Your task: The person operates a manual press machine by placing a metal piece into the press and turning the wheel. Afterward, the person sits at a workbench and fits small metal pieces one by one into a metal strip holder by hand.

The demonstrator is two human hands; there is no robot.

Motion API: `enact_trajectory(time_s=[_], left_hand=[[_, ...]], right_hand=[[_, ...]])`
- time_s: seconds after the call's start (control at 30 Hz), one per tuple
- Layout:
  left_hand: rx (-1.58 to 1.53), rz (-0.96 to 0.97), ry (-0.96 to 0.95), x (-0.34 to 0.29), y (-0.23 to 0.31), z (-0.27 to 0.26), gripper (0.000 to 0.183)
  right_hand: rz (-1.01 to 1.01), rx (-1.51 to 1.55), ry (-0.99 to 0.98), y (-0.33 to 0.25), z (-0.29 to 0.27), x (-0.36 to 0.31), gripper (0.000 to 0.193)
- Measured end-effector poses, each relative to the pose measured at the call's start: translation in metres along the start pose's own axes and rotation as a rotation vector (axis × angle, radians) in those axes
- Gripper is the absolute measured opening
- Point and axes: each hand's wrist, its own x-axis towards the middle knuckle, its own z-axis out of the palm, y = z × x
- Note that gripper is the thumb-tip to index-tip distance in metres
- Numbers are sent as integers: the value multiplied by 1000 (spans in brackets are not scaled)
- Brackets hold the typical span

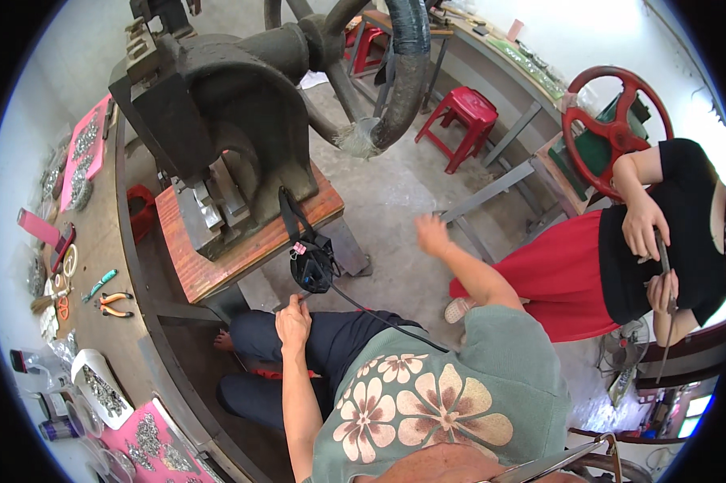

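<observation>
My left hand (293, 322) is over my lap, its fingers drawn together on something small I cannot make out. Just beyond it is a black device (312, 266) with a strap and a pink clip, hanging by the edge of a wooden stand (254, 262). A black cable (379, 316) runs from the device to my shirt. My right hand (433, 235) is stretched out over the floor, blurred and touching nothing I can see; its fingers are not clear. Ahead stands a heavy dark press (242, 97), with small metal pieces (210, 208) under its head.
The press's large handwheel (411, 64) arches overhead. A bench (105, 241) at left carries pliers (115, 304), a brush (49, 300) and a white tray (121, 417) of metal parts. At right a person (661, 233) holds a thin rod near a red wheel (616, 121). A red stool (464, 117) stands behind.
</observation>
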Motion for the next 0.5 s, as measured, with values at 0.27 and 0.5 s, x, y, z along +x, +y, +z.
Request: enact_trajectory(time_s=[0.27, 0.5], left_hand=[[4, 13, -13, 5, 8, 0, 16], [24, -17, -34, 4, 5, -1, 16]], right_hand=[[718, 112, 969, 189, -127, 32, 73], [921, 108, 975, 256, -199, 26, 76]])
